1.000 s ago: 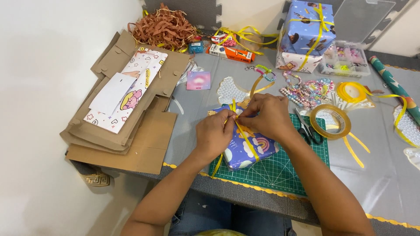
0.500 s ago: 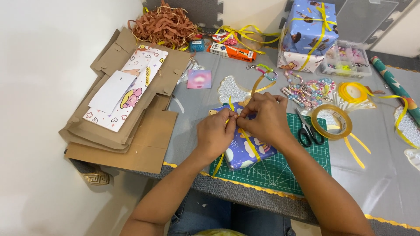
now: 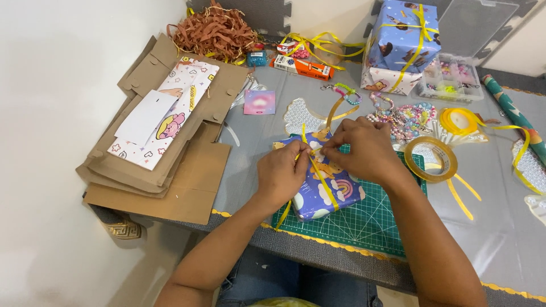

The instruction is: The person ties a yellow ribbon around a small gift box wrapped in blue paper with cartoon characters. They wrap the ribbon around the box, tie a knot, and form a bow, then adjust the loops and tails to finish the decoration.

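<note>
A small gift box [image 3: 329,190] wrapped in purple cartoon paper lies on a green cutting mat [image 3: 369,222]. A yellow ribbon [image 3: 321,176] runs across the box, and its ends rise toward the top. My left hand [image 3: 282,172] pinches the ribbon at the box's upper left. My right hand [image 3: 364,149] pinches the ribbon just beside it, over the top of the box. One ribbon end [image 3: 335,111] arcs up past my fingers.
Flattened cardboard boxes [image 3: 165,153] with patterned paper lie at left. A tape roll [image 3: 430,159], beads [image 3: 406,116], a yellow ribbon spool [image 3: 458,120], a bead organiser [image 3: 449,77], a stack of wrapped gifts [image 3: 401,42] and brown paper shreds [image 3: 213,31] surround the mat.
Both hands stay on the ribbon over the box. My fingers have drawn closer together and the raised ribbon end has shifted slightly.
</note>
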